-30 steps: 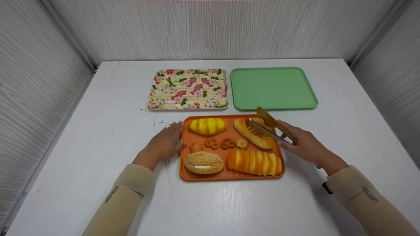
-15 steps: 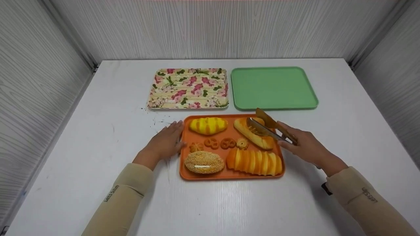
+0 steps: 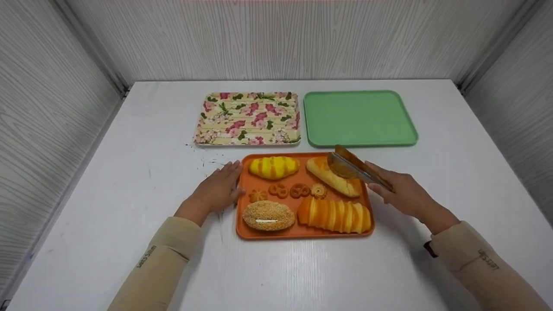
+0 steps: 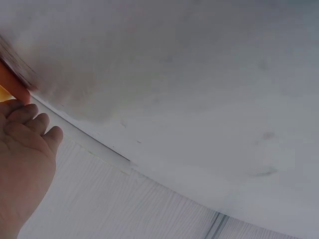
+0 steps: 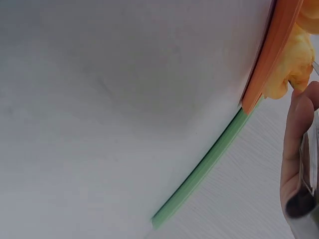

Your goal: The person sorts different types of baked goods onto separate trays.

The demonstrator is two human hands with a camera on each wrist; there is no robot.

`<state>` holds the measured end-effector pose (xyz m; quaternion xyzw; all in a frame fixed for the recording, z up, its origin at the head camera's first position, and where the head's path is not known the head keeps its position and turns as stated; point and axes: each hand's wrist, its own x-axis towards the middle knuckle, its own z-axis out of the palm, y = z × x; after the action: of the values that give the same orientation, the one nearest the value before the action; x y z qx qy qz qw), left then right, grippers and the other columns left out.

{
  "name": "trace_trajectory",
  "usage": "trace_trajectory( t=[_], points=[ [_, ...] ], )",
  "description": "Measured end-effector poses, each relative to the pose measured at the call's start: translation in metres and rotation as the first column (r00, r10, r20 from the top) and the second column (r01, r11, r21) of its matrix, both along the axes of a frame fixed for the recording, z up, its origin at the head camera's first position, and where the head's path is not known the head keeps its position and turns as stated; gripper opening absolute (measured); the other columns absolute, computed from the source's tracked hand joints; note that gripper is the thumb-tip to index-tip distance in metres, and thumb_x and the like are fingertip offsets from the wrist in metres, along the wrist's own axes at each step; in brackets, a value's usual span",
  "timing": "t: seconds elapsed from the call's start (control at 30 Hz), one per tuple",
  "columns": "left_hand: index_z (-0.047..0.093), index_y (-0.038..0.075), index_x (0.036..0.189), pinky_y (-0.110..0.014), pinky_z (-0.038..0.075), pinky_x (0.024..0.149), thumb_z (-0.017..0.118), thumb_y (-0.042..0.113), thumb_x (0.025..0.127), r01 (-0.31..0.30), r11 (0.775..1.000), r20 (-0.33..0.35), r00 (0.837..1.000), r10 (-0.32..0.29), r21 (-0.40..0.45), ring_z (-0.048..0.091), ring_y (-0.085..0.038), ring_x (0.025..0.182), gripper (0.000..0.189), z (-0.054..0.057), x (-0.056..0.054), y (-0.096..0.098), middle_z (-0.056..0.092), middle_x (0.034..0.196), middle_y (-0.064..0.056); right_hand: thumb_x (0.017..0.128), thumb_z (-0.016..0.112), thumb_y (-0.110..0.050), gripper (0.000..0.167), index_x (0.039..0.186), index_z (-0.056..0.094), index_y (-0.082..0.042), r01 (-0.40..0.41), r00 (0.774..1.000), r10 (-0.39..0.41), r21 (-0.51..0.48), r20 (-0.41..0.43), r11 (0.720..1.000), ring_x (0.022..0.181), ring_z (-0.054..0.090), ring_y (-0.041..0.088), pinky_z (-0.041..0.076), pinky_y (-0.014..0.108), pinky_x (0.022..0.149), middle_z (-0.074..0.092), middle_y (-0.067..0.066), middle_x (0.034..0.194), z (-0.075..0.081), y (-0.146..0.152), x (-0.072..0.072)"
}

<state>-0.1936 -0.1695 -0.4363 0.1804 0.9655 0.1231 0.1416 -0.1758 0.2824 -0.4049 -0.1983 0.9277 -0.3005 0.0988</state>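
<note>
My right hand [image 3: 404,194] holds a pair of metal serving tongs [image 3: 351,166], their two arms nearly together. Their broad ends lie over a long golden bread [image 3: 343,185] at the far right of the orange tray [image 3: 302,236]; whether they pinch it, I cannot tell. At the tray's left rim rests my left hand [image 3: 218,188], fingers extended and touching the edge. In the left wrist view, that hand [image 4: 25,159] reaches the orange tray's corner [image 4: 14,84]. The right wrist view has the right hand [image 5: 296,134] below the bread [image 5: 294,62], partly cut off.
The orange tray also bears a yellow striped bread [image 3: 274,167], a sesame bun [image 3: 268,215], a sliced loaf [image 3: 335,216] and several small biscuits [image 3: 299,189]. Behind it lie a floral tray [image 3: 248,119] and a green tray [image 3: 360,119]. Wood-grain panels [image 3: 276,39] enclose the white table [image 3: 285,272].
The tongs' arms have come closer together over the long bread, which has shifted very slightly. My left hand stays at the orange tray's left rim.
</note>
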Motion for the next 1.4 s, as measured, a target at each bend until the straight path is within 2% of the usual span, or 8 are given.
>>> trace_trajectory(
  t=[0.33, 0.73, 0.93, 1.03, 1.17, 1.4],
  points=[
    [0.012, 0.007, 0.153, -0.043, 0.009, 0.115, 0.043, 0.042, 0.1, 0.007, 1.0, 0.005, 1.0, -0.007, 0.005, 0.007, -0.027, 0.144, 0.071, 0.002, 0.001, -0.001, 0.01, 0.158, -0.009, 0.098, 0.049, -0.042, 0.057, 0.151, 0.03, -0.03, 0.01, 0.998, -0.011, -0.019, -0.057, 1.0, 0.059, 0.052, 0.017, 0.043, 0.033, 0.056, 0.057, 0.007, 0.075, 0.01, 0.002, -0.006],
    [0.013, 0.006, 0.153, -0.043, 0.009, 0.115, 0.045, 0.042, 0.1, 0.001, 1.0, 0.001, 1.0, -0.001, 0.002, 0.009, -0.027, 0.144, 0.072, 0.0, 0.0, -0.001, 0.012, 0.158, -0.01, 0.099, 0.048, -0.04, 0.059, 0.152, 0.029, -0.023, 0.021, 0.991, -0.023, -0.015, -0.131, 1.0, 0.059, 0.052, 0.019, 0.044, 0.036, 0.058, 0.062, 0.013, 0.089, 0.014, 0.01, -0.025],
    [0.011, 0.009, 0.154, -0.043, 0.01, 0.115, 0.043, 0.045, 0.1, -0.011, 1.0, 0.01, 1.0, 0.011, -0.01, 0.007, -0.026, 0.144, 0.072, -0.001, -0.001, -0.001, 0.01, 0.158, -0.007, 0.099, 0.046, -0.043, 0.061, 0.152, 0.027, -0.021, 0.056, 0.988, -0.053, 0.014, -0.147, 0.998, 0.061, 0.054, 0.02, 0.045, 0.039, 0.063, 0.062, 0.018, 0.11, 0.017, 0.014, -0.037],
    [0.011, 0.01, 0.154, -0.044, 0.011, 0.115, 0.043, 0.045, 0.1, -0.017, 1.0, 0.01, 1.0, 0.017, 0.0, 0.007, -0.026, 0.144, 0.072, -0.001, -0.001, -0.001, 0.01, 0.158, -0.007, 0.099, 0.044, -0.046, 0.063, 0.153, 0.024, -0.022, 0.077, 0.988, -0.073, 0.029, -0.139, 0.997, 0.063, 0.056, 0.021, 0.045, 0.042, 0.066, 0.055, 0.022, 0.128, 0.018, 0.017, -0.044],
    [0.012, 0.009, 0.154, -0.045, 0.012, 0.115, 0.043, 0.045, 0.1, -0.017, 1.0, 0.004, 1.0, 0.017, 0.004, 0.008, -0.027, 0.144, 0.072, -0.002, -0.001, -0.001, 0.01, 0.158, -0.008, 0.098, 0.044, -0.05, 0.065, 0.153, 0.023, -0.024, 0.124, 0.986, -0.118, 0.042, -0.119, 0.991, 0.067, 0.057, 0.022, 0.045, 0.043, 0.069, 0.043, 0.02, 0.142, 0.018, 0.022, -0.052],
    [0.014, 0.008, 0.154, -0.045, 0.012, 0.115, 0.043, 0.044, 0.1, -0.01, 1.0, -0.007, 1.0, 0.01, 0.009, 0.009, -0.027, 0.144, 0.071, -0.001, 0.001, -0.001, 0.011, 0.158, -0.008, 0.098, 0.044, -0.048, 0.065, 0.154, 0.022, -0.023, 0.162, 0.978, -0.156, 0.033, -0.138, 0.986, 0.067, 0.057, 0.023, 0.045, 0.043, 0.068, 0.047, 0.021, 0.139, 0.018, 0.029, -0.066]
  ],
)
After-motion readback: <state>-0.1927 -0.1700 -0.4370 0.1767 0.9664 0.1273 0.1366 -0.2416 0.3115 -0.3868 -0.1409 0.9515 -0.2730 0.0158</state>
